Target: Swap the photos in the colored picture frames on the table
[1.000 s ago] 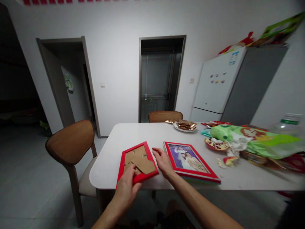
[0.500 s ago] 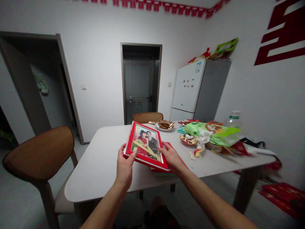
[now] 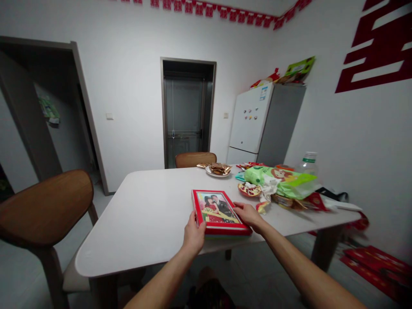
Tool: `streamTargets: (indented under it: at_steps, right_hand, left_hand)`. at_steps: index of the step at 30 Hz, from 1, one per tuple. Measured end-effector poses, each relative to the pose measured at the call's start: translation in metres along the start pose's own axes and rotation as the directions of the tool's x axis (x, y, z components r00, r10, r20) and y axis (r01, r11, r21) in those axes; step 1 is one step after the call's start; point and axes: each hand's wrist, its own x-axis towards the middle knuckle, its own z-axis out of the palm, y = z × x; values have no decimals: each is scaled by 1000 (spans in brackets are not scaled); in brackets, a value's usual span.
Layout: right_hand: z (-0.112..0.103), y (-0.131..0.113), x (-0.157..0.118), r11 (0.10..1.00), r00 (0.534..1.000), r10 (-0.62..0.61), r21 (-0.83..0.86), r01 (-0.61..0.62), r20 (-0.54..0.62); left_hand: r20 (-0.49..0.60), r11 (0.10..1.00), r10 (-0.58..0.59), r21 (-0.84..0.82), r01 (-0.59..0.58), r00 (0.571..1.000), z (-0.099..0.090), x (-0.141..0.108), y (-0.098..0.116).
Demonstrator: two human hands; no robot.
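A red picture frame (image 3: 210,226) with a photo of two people, one in red and one in a dark suit, lies at the table's near edge. It rests on another flat red thing, mostly hidden beneath it, with a greenish lower edge. My left hand (image 3: 195,236) is closed on the frame's near left corner, thumb on top. Along the right edge, my right hand (image 3: 249,216) grips it with fingers on the border.
On the white table (image 3: 144,214) are a plate (image 3: 209,171) of gold-wrapped snacks, an opened pomegranate (image 3: 249,189), crumpled tissue, a green bag (image 3: 283,180) and a clear bottle (image 3: 308,164). Wooden chairs stand at the left (image 3: 48,206) and far side (image 3: 195,159). A fridge (image 3: 247,120) is behind.
Both hands have lowered the picture frame from a tilted position above the table onto the red thing beneath. The frame now lies flat. The view has shifted slightly.
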Motion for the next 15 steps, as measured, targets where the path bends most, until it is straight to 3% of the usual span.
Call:
streamTargets:
  at_steps: [4, 7, 10, 15]
  right_hand:
    - [-2, 10, -17, 989, 987, 134, 58, -139, 86]
    - [13, 14, -24, 973, 975, 186, 113, -200, 122]
    - [43, 3, -23, 971, 979, 138, 175, -164, 149]
    - [111, -35, -1, 979, 979, 10, 199, -52, 204]
  left_hand:
    - [53, 999, -51, -14, 51, 997, 0, -4, -8]
    - [43, 997, -63, -31, 65, 997, -7, -6, -15]
    - [-21, 994, -100, -37, 100, 995, -29, -2, -22]
    - [-158, 980, -196, -62, 188, 968, -88, 20, -31]
